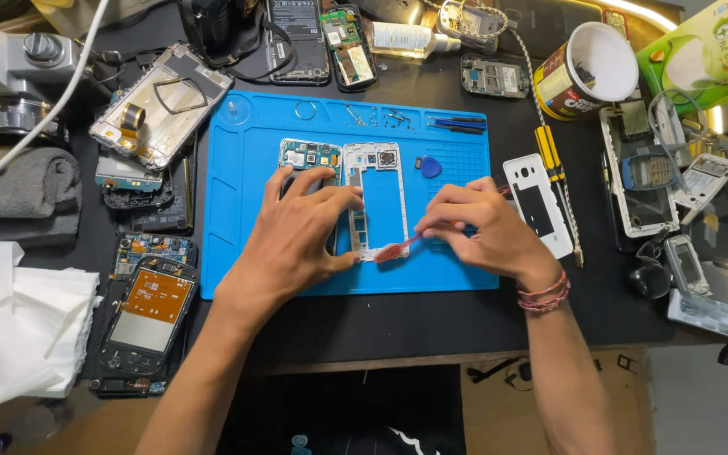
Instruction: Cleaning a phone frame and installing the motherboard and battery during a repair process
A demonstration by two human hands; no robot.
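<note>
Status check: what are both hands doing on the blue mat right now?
Left hand pins white phone frame. Right hand holds red tool at frame's lower edge. Blue pick lies apart.

- A dark flat wooden work table (pixel 431 324) is filling most of the view, and its brown front edge is showing.
- A big bright blue rubber mat (pixel 246 253) is lying in the middle of it.
- A folded grey cloth (pixel 18 190) and crumpled white paper sheets (pixel 10 329) are sitting at the left side.
- A round paper cup (pixel 587 72) is standing at the back right.
- Warm yellow light is shining along the far right edge.
</note>
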